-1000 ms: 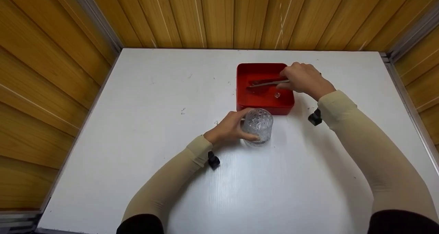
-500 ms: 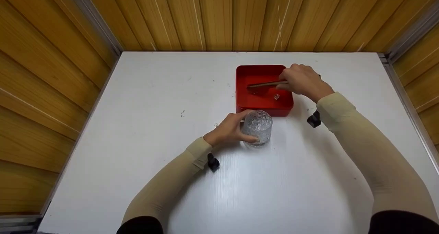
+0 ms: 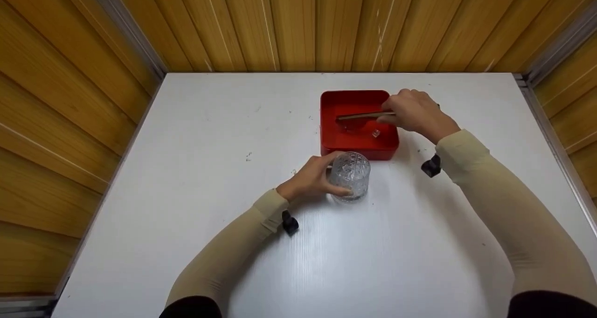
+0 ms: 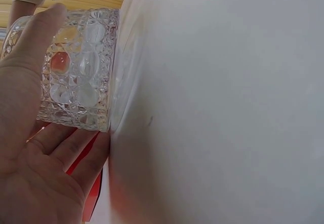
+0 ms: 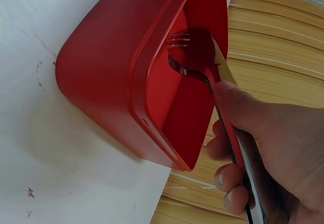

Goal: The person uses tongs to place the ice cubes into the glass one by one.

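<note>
My left hand holds a clear, cut-pattern glass from its left side, thumb at the front. In the left wrist view the thumb crosses the glass, whose base is right at the white tabletop. My right hand grips metal tongs, which slope down into a red square box. One tip of the tongs is fork-shaped in the right wrist view, and the arms lie close together. A small clear cube lies in the box; another clear piece shows near the tips.
The box stands just behind the glass on the white table. Small specks dot the tabletop to the left. Wood-panel walls enclose the back and sides. A black wrist camera hangs at each cuff.
The tongs' arms, spread apart a second ago, have come together inside the box. The left hand stays on the glass. The whole head view has shifted slightly.
</note>
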Demonstrator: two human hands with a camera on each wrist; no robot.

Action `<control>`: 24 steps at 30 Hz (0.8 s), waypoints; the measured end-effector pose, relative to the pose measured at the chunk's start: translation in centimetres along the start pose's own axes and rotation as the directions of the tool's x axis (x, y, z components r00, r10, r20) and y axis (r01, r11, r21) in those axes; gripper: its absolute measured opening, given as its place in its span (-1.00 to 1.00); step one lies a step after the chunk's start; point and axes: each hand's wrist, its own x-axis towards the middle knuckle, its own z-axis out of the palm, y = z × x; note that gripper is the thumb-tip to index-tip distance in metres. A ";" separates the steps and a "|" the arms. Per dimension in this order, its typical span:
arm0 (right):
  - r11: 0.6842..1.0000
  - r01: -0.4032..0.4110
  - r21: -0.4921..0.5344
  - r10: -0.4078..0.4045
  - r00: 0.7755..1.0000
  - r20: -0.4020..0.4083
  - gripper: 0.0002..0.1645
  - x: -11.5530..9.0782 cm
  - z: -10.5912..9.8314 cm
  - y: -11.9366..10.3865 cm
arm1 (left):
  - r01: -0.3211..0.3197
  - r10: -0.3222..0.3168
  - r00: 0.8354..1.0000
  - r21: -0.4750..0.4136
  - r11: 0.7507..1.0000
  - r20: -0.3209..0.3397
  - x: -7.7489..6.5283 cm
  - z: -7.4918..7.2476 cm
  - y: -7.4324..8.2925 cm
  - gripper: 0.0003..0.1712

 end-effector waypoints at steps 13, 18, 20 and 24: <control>0.999 0.042 0.002 -0.041 0.993 -0.106 -0.79 -2.8 -0.1 -0.1 | 0.011 -0.011 1.000 -0.008 1.000 0.006 -0.2 0.1 -0.1 -0.03; 0.998 0.065 0.001 -0.064 0.986 -0.156 -0.80 -4.1 -0.5 -0.1 | -0.021 0.021 1.000 0.010 1.000 -0.004 -0.1 0.0 -0.1 -0.02; 0.998 0.060 0.010 -0.058 0.985 -0.160 -0.81 -4.7 -0.7 -0.3 | -0.016 0.016 1.000 0.005 1.000 -0.004 0.0 -0.1 -0.1 -0.01; 0.998 0.061 0.015 -0.058 0.983 -0.173 -0.83 -5.9 -0.8 -0.7 | 0.002 -0.002 1.000 -0.005 1.000 0.006 -0.1 0.0 -0.1 0.01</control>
